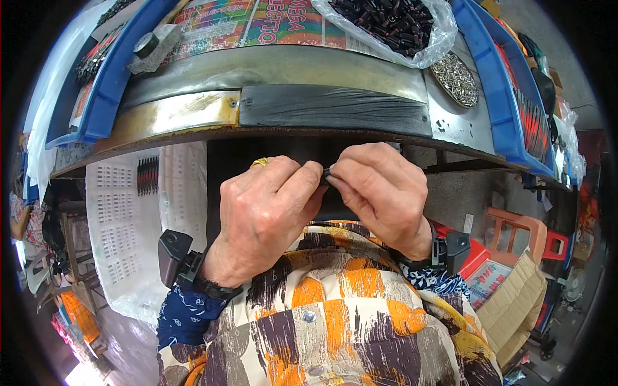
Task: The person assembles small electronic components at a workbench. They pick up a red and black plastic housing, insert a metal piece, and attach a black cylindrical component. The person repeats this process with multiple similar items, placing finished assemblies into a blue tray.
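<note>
My left hand point(267, 199) and my right hand point(385, 193) meet in front of my chest, just below the bench edge. Fingers on both are curled into a pinch, tip to tip. Between the fingertips shows a small black piece point(326, 174), mostly hidden, so its exact kind is unclear. Beyond the hands, on the bench, lies a clear plastic bag point(439, 46) filled with small black parts point(389, 29) that have red marks. Beside it is a round dish of small shiny metal parts point(455, 78).
A blue tray point(111, 90) stands at the bench's left, another blue tray point(499, 109) with red and black pieces at its right. A white plastic crate point(116, 238) sits below on the left. A black pad point(328, 106) covers the bench's front edge. Flattened cardboard point(515, 302) lies at lower right.
</note>
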`<state>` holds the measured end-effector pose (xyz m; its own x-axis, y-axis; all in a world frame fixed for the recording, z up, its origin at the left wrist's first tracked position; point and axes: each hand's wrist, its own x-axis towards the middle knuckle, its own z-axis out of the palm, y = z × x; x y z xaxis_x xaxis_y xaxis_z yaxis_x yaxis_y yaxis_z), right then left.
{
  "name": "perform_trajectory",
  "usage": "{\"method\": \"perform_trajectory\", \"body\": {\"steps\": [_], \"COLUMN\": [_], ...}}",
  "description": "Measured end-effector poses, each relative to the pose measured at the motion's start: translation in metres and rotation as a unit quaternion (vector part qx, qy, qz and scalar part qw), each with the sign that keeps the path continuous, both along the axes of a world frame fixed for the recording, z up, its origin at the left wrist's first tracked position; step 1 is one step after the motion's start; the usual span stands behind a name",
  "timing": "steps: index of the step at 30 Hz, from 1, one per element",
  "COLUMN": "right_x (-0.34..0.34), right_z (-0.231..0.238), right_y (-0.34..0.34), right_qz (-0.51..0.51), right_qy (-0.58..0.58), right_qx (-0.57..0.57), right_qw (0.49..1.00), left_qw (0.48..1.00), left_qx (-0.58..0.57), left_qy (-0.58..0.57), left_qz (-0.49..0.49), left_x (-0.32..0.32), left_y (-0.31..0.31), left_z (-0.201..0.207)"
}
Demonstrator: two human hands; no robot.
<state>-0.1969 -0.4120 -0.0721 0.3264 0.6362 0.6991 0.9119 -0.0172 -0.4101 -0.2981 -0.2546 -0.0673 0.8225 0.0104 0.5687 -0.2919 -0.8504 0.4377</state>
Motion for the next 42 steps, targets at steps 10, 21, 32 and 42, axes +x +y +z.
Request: {"method": "perform_trajectory", "body": {"steps": [10,21,32,42], "right_x": [-0.009,-0.010,0.000,0.066], "right_z": [0.016,0.006,0.008,0.025], "right_y": [-0.002,-0.001,-0.007,-0.052], "right_qz": [0.003,0.049,0.044,-0.284], "right_qy": [0.607,0.651,0.648,0.114], "right_qx": [-0.031,0.012,0.026,-0.011], "right_qw": [0.794,0.757,0.760,0.952], "left_qw": [1.000,0.999,0.999,1.000], "left_qx": [0.000,0.020,0.001,-0.023], "left_qy": [0.000,-0.027,-0.047,-0.012], "left_qz": [0.009,0.007,-0.015,0.010], "left_x": [-0.001,0.006,0.017,0.022], "left_y": [-0.004,-0.002,-0.009,-0.002], "left_z": [0.002,-0.004,0.003,0.011]}}
